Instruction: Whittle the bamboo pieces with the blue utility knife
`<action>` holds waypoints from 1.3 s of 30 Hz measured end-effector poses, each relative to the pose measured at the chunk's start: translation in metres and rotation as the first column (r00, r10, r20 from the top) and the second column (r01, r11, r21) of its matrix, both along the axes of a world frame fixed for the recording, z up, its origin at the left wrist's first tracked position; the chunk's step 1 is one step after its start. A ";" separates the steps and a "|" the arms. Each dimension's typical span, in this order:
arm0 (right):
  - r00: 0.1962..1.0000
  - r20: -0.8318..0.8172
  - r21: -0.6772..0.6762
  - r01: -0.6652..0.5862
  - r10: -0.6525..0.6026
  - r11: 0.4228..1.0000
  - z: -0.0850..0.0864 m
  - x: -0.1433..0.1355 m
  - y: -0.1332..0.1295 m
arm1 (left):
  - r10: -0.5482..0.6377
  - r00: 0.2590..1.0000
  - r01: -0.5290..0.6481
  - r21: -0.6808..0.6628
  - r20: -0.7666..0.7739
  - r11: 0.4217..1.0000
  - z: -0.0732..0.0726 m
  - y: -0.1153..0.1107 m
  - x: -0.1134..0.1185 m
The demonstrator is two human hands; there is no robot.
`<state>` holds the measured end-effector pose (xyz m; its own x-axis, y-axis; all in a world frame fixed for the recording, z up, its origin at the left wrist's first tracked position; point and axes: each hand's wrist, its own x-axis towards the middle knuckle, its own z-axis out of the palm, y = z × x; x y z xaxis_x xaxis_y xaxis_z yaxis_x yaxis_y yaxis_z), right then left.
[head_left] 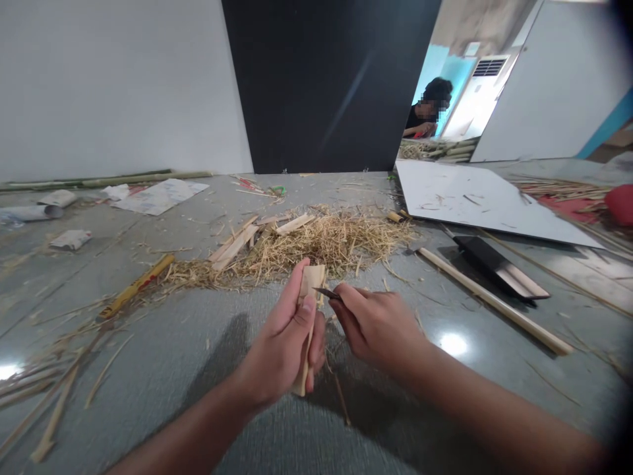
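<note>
My left hand (284,343) is wrapped round a flat, pale piece of bamboo (312,278), held upright with its thumb across the face. The top end of the piece sticks out above the fingers and its lower end shows beneath the palm. My right hand (380,323) grips a small dark knife (326,293), its handle hidden in the fingers. The blade points left, its tip by the right edge of the piece; whether they touch I cannot tell. Beyond both hands lies a heap of straw-coloured shavings (341,237).
A yellow stick (138,285) lies to the left, a pale rod (494,300) and a black object (499,267) to the right. A white board (484,198) rests behind them. Dark (331,86) and white panels stand at the back. Another person (430,109) is at far right.
</note>
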<state>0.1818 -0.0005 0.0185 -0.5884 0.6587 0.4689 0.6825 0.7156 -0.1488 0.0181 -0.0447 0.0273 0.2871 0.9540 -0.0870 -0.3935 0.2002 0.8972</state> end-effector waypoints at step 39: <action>0.969 0.019 -0.297 -0.230 0.247 0.927 0.012 0.011 0.006 | -0.162 0.987 0.162 0.062 -0.007 0.985 -0.017 0.013 -0.014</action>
<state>0.1928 0.0058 0.0308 -0.7645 0.5979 0.2412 0.5099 0.7896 -0.3413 0.0040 -0.0315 0.0105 0.4382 0.8984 -0.0299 -0.3584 0.2051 0.9108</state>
